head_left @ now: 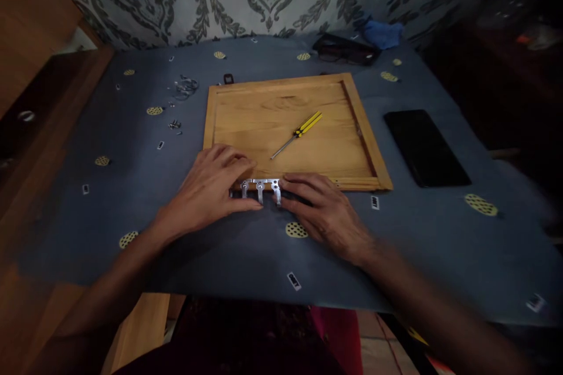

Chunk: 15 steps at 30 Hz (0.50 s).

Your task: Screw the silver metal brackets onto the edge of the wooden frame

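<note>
Along the near edge of the framed wooden panel sits a pronged metal bracket. If pressure eased at one end only, the bracket could probably skew or slip off the narrow rim onto the surface; a jolt to the panel might also set the loose screwdriver rolling. The left hand is partly curled, thumb and fingers clamped about the bracket's left end; the right hand pinches its right end, fingers bent and slightly parted.

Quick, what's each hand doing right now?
Left hand: partly closed, holding the metal strip at its left end.
Right hand: partly closed, fingers gripping the strip's right end.
</note>
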Tool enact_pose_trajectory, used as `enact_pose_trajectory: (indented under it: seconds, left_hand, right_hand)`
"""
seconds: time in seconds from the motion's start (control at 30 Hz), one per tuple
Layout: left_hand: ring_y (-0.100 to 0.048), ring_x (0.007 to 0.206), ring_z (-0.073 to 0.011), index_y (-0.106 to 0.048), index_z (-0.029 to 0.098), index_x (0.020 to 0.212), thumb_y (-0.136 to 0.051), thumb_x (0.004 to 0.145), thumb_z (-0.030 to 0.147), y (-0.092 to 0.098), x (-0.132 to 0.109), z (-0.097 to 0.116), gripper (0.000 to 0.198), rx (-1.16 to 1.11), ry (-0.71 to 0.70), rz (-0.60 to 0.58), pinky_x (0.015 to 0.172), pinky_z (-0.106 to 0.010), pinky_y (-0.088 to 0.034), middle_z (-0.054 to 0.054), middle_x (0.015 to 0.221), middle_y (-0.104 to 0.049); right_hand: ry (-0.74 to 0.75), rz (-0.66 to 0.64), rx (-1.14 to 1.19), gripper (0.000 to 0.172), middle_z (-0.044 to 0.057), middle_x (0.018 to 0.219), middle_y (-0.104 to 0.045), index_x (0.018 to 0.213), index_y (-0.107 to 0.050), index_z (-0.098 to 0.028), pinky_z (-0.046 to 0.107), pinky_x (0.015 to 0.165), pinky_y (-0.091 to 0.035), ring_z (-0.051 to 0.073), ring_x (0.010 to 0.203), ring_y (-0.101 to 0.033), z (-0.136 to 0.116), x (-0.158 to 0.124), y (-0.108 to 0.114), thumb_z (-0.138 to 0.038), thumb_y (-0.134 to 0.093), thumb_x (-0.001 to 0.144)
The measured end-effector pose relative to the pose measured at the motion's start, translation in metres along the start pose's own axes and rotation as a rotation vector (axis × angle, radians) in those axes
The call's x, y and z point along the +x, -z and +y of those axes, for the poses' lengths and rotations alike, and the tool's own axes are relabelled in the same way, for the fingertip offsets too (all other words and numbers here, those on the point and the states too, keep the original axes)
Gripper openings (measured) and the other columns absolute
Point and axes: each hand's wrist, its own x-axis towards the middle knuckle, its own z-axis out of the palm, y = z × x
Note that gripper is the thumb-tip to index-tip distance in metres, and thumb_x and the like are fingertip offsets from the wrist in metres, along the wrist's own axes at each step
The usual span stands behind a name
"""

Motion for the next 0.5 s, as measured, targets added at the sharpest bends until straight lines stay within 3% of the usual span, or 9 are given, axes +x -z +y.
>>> enact_pose_trajectory:
  seconds: [0.3,0.5]
  left_hand:
    - [-0.063,0.116,-0.0282,-0.072,0.023,0.12,-0.073,0.09,0.063,0.017,-0.003,-0.025,0.049,-0.091,0.154,0.003,0.1,-0.043,-0.052,-0.007,0.122,-0.07]
    - [-0.069,0.103,-0.0239,-0.075,0.024,0.116,-0.059,0.099,0.046,0.03,-0.005,-0.048,0.032,-0.111,0.297,0.24,0.087,-0.036,-0.056,-0.005,0.114,-0.074]
  right_hand:
    - [-0.025,-0.023,0.023,0.02,0.007,0.122,-0.08,0.112,-0.077,-0.025,0.046,0.098,-0.06,0.026,0.125,-0.069,0.001,-0.001,0.0,-0.018,-0.061,0.102]
    - [-0.02,-0.054,0.043,0.02,0.01,0.123,-0.079,0.112,-0.077,-0.022,0.048,0.099,-0.061,0.028,0.126,-0.069,0.001,-0.002,0.002,-0.015,-0.063,0.099]
